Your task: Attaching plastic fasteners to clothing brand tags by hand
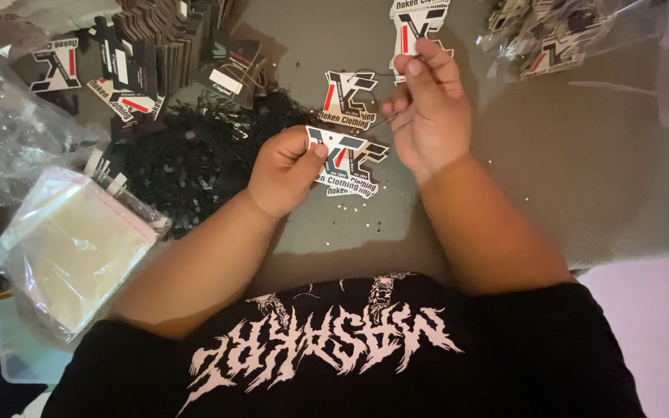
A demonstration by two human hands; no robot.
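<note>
Black shirt (350, 356) sits closest. Left hand (284, 174) pinches a tag (348, 159) over the table (582, 178). Right hand (427, 108) pinches a thin string (385, 120) beside it. Some tags (416, 19) look done up top; many strings (195, 155) and tags (164, 46) wait.
</note>
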